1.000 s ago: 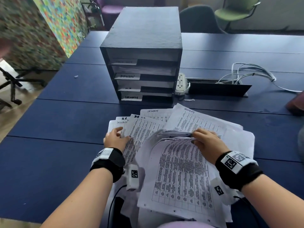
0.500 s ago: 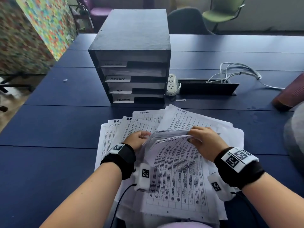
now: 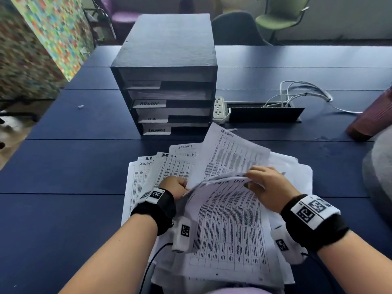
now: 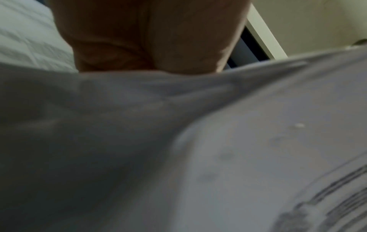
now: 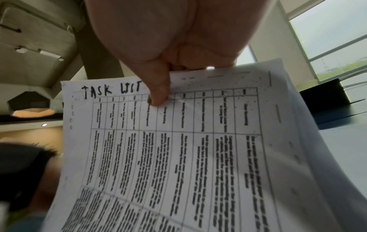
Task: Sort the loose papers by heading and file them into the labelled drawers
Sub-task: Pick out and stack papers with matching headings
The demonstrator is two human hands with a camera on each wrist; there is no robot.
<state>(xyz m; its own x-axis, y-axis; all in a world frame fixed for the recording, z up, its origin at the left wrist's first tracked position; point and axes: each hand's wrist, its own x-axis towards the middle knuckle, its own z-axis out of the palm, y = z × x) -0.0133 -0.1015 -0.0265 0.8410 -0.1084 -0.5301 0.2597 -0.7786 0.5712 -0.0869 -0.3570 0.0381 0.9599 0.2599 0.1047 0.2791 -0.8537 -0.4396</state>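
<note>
A dark drawer unit (image 3: 167, 60) stands mid-table with labels ADMIN (image 3: 149, 103), H.R (image 3: 151, 119) and SECURITY (image 3: 157, 130); its top label (image 3: 143, 84) is blurred. Loose printed papers (image 3: 137, 179) fan out in front of it, headed H.R and SECURITY. My right hand (image 3: 265, 185) pinches the top edge of a lifted bundle, thumb on the sheet headed TASK LIST (image 5: 178, 141). My left hand (image 3: 176, 185) is curled at the bundle's left edge (image 3: 229, 225) and seems to grip it. A SECURITY sheet (image 3: 231, 155) tilts up behind the bundle. The left wrist view shows only palm (image 4: 149, 39) and blurred paper (image 4: 258, 141).
A white power strip (image 3: 219, 108), a black cable box (image 3: 265, 113) and white cables (image 3: 301, 92) lie right of the drawers. A brown object (image 3: 373, 117) and a grey one (image 3: 379, 166) sit at the right edge. Chairs (image 3: 237, 28) stand behind the blue table (image 3: 63, 166).
My left hand left the flat sheets and moved right to the bundle's left edge. The bundle's top has risen and curled towards me, and the SECURITY sheet behind it has tilted up.
</note>
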